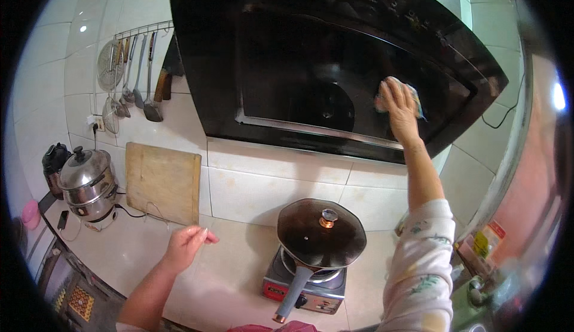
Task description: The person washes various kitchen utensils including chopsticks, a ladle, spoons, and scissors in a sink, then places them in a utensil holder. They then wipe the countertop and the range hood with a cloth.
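My right hand [398,103] presses a cloth [418,101] against the glossy black front panel of a range hood [291,72], toward its right side. Most of the cloth is hidden under my palm; a pale, patterned edge shows beside the fingers. My left hand [190,244] hangs over the counter with its fingers loosely curled together, and nothing shows in it. Below the hood, a lidded pan [321,238] with a grey handle [294,291] sits on an electric hot plate [323,294]. The glass lid has a round knob [328,216].
A wooden cutting board [162,182] leans on the tiled wall behind a wire stand [157,217]. Further left stand a steel steamer pot [87,184], a dark kettle [56,166] and a phone [63,219]. Ladles and a spatula [153,111] hang from a rack [143,29].
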Demonstrator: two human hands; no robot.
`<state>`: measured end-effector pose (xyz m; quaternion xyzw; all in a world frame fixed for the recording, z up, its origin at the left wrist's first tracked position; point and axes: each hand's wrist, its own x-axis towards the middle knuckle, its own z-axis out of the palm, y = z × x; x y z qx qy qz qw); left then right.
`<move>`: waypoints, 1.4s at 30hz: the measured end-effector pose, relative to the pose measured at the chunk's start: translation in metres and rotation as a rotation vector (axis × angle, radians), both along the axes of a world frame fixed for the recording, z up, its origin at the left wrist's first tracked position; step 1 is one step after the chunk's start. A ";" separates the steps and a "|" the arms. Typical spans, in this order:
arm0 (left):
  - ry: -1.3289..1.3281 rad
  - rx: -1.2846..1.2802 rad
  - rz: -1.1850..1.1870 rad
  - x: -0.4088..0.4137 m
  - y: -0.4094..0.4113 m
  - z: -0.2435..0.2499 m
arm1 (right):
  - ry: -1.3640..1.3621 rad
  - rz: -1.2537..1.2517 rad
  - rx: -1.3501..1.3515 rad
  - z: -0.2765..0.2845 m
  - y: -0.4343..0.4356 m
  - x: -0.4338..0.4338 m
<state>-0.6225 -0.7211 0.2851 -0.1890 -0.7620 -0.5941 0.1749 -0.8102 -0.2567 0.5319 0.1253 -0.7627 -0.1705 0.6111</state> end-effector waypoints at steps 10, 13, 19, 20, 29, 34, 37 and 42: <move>0.409 -0.304 -0.087 -0.025 0.068 0.108 | -0.130 0.425 -1.067 0.031 0.149 0.047; 0.584 -0.468 -0.030 -0.032 0.082 0.134 | -0.311 0.754 -1.337 0.057 0.228 0.048; 0.887 -0.742 0.279 -0.073 0.078 0.202 | 0.452 0.954 -1.812 0.151 0.159 0.095; 0.975 -0.681 0.361 -0.079 0.073 0.213 | 0.376 0.869 -1.721 0.160 0.142 0.085; 1.072 -0.737 1.285 -0.114 0.003 0.319 | 0.428 0.472 -0.686 0.173 -0.097 0.045; 1.082 -0.754 1.396 -0.127 -0.034 0.356 | 0.388 0.532 -0.062 0.148 -0.247 0.045; 1.078 -0.746 1.401 -0.140 -0.043 0.361 | 0.194 0.504 0.288 0.134 -0.298 0.043; 1.201 -0.732 1.325 -0.153 -0.060 0.360 | 0.433 0.263 0.243 0.140 -0.241 0.057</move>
